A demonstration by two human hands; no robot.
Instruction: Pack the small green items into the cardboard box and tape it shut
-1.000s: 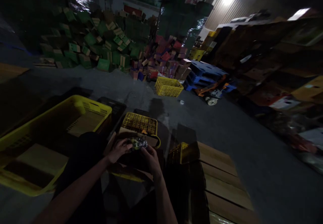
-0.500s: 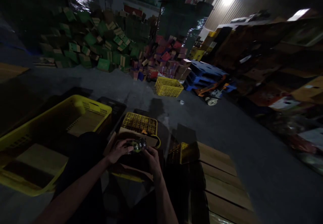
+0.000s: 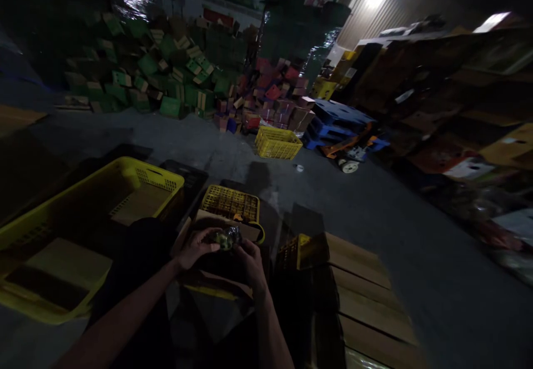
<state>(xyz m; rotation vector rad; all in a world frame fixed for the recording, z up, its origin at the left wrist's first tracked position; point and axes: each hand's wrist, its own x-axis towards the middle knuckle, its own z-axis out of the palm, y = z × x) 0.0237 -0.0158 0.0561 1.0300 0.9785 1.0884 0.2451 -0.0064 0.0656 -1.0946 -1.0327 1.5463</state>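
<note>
Between my two hands is a small, shiny greenish bundle in clear plastic [image 3: 226, 238]; the dim light hides what is inside it. My left hand [image 3: 200, 247] grips its left side, thumb along the near edge. The fingers of my right hand [image 3: 251, 257] close on the right end of the plastic. Both hands are above an open cardboard box [image 3: 227, 222], its flaps spread and its inside dark. The box rests on a yellow crate [image 3: 207, 291]. Just beyond its far flap lies a yellow and black ring-shaped object [image 3: 260, 233].
A large yellow tub [image 3: 125, 163] with cardboard pieces stands at my left. Closed cartons [image 3: 366, 286] are lined up at my right. Ahead are another yellow crate [image 3: 278, 142], blue pallets [image 3: 339, 114], a pallet jack [image 3: 352, 152] and heaped green boxes [image 3: 170, 105].
The bundle has turned slightly between my hands, and the shine on its plastic has shifted. Both hands stay in nearly the same place.
</note>
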